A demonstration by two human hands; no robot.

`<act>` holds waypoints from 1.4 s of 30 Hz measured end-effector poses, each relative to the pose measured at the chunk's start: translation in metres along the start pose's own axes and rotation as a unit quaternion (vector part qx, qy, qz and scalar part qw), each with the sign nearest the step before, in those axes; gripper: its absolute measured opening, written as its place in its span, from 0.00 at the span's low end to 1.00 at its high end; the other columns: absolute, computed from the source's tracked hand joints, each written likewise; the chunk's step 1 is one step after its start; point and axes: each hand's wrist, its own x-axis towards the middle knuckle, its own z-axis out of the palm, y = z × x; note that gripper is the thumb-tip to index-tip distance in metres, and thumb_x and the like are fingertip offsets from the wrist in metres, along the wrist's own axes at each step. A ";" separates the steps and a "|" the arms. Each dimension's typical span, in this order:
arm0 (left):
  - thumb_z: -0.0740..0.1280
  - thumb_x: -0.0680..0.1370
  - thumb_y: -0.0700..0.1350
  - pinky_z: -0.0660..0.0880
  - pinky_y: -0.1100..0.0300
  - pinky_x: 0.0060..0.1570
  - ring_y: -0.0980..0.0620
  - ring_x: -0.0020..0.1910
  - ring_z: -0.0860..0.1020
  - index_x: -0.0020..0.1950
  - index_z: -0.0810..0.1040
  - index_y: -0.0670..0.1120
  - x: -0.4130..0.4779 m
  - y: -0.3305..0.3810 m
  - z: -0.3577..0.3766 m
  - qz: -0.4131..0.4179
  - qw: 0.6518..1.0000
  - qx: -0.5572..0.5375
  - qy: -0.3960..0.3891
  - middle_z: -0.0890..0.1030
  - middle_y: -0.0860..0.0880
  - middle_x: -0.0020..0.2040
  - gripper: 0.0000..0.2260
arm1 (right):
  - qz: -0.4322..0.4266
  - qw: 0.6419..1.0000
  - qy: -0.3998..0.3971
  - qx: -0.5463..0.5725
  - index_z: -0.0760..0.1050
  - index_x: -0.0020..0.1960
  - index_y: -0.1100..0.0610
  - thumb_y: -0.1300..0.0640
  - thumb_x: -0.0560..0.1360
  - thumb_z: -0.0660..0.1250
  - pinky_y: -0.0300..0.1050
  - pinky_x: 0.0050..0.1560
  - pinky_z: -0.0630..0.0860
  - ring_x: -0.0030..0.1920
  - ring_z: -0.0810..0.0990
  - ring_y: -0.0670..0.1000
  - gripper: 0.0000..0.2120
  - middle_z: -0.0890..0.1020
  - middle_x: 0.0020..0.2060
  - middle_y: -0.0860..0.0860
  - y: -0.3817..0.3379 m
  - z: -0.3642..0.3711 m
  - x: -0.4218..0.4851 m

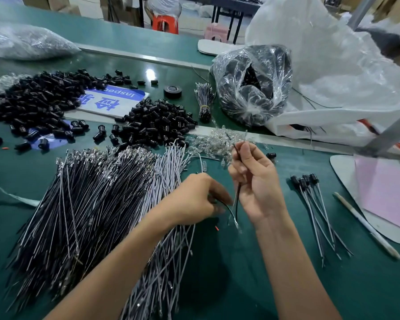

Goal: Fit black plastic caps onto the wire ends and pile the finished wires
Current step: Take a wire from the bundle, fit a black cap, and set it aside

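Fingers of the right hand (256, 181) pinch a black wire (237, 199) upright. The left hand (194, 197) fingers, blurred, curl on a second wire (226, 207) at the loose wires' (90, 204) right edge. Bare counter (275, 262) lies near, finished wires (314, 199) right, black caps (157, 121) far. Wire tips are indistinct.

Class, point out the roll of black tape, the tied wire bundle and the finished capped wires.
roll of black tape (172, 95): head view, its front side wall.
tied wire bundle (204, 107): head view, at its tie.
finished capped wires (305, 179): head view, on the caps.
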 end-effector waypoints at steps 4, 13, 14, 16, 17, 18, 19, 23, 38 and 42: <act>0.74 0.71 0.33 0.71 0.78 0.38 0.63 0.36 0.79 0.45 0.87 0.45 -0.004 0.001 -0.006 0.017 0.996 0.093 -0.006 0.86 0.49 0.41 0.08 | 0.034 0.985 0.010 0.167 0.74 0.45 0.62 0.61 0.74 0.62 0.31 0.26 0.68 0.25 0.68 0.42 0.05 0.76 0.33 0.52 -0.009 -0.005 0.002; 0.74 0.72 0.33 0.74 0.76 0.39 0.66 0.35 0.80 0.45 0.87 0.44 -0.024 0.005 -0.029 0.023 0.995 0.074 0.060 0.86 0.49 0.39 0.07 | 0.027 0.886 -0.064 0.459 0.76 0.47 0.69 0.74 0.74 0.62 0.37 0.30 0.60 0.29 0.64 0.48 0.06 0.74 0.35 0.61 -0.026 -0.010 -0.010; 0.74 0.73 0.34 0.73 0.76 0.40 0.67 0.36 0.80 0.46 0.87 0.45 -0.025 0.007 -0.028 0.030 0.995 0.062 0.071 0.86 0.50 0.39 0.07 | 0.035 0.884 -0.071 0.461 0.76 0.48 0.69 0.74 0.75 0.61 0.37 0.31 0.60 0.30 0.64 0.48 0.06 0.74 0.36 0.61 -0.027 -0.008 -0.011; 0.75 0.72 0.37 0.75 0.73 0.47 0.65 0.41 0.81 0.47 0.87 0.46 -0.027 0.010 -0.026 0.046 0.995 0.031 0.084 0.86 0.52 0.42 0.07 | 0.045 0.892 -0.056 0.447 0.77 0.47 0.69 0.68 0.78 0.58 0.36 0.30 0.61 0.28 0.68 0.50 0.09 0.74 0.36 0.59 -0.025 -0.005 -0.011; 0.76 0.72 0.38 0.75 0.71 0.50 0.65 0.42 0.81 0.47 0.87 0.47 -0.029 0.012 -0.025 0.052 0.995 0.013 0.084 0.86 0.54 0.42 0.06 | 0.044 0.900 -0.037 0.432 0.77 0.45 0.69 0.66 0.79 0.57 0.34 0.28 0.62 0.27 0.70 0.49 0.12 0.74 0.36 0.58 -0.023 -0.004 -0.010; 0.76 0.72 0.40 0.75 0.69 0.51 0.64 0.43 0.81 0.47 0.87 0.47 -0.031 0.014 -0.024 0.057 0.995 -0.001 0.083 0.86 0.55 0.42 0.06 | 0.039 0.910 -0.018 0.413 0.78 0.44 0.68 0.64 0.80 0.56 0.33 0.28 0.64 0.27 0.71 0.48 0.14 0.75 0.35 0.57 -0.022 -0.003 -0.009; 0.76 0.71 0.41 0.76 0.68 0.52 0.64 0.43 0.81 0.47 0.87 0.47 -0.031 0.015 -0.023 0.062 0.995 -0.008 0.083 0.86 0.55 0.42 0.06 | 0.032 0.920 -0.004 0.391 0.78 0.43 0.67 0.63 0.79 0.57 0.32 0.27 0.66 0.28 0.72 0.47 0.13 0.75 0.35 0.55 -0.020 -0.002 -0.008; 0.76 0.72 0.43 0.75 0.71 0.52 0.64 0.44 0.81 0.48 0.87 0.47 -0.033 0.018 -0.019 0.083 0.991 -0.025 0.101 0.86 0.54 0.44 0.06 | 0.019 0.956 0.012 0.293 0.74 0.45 0.62 0.61 0.75 0.60 0.31 0.28 0.68 0.28 0.70 0.43 0.06 0.75 0.36 0.51 -0.010 0.003 -0.006; 0.63 0.81 0.40 0.81 0.49 0.31 0.48 0.38 0.85 0.55 0.77 0.47 -0.041 0.030 -0.019 0.063 0.955 -0.242 0.158 0.86 0.48 0.43 0.06 | -0.021 0.992 0.021 0.120 0.75 0.45 0.59 0.60 0.71 0.65 0.35 0.31 0.76 0.29 0.77 0.45 0.04 0.79 0.33 0.50 -0.003 0.004 -0.010; 0.60 0.82 0.42 0.78 0.56 0.23 0.45 0.37 0.85 0.53 0.77 0.43 -0.039 0.034 -0.018 0.061 0.937 -0.311 0.145 0.86 0.45 0.41 0.07 | -0.027 0.995 0.025 0.090 0.76 0.44 0.60 0.60 0.71 0.66 0.35 0.33 0.77 0.30 0.78 0.45 0.04 0.80 0.33 0.51 0.000 0.007 -0.011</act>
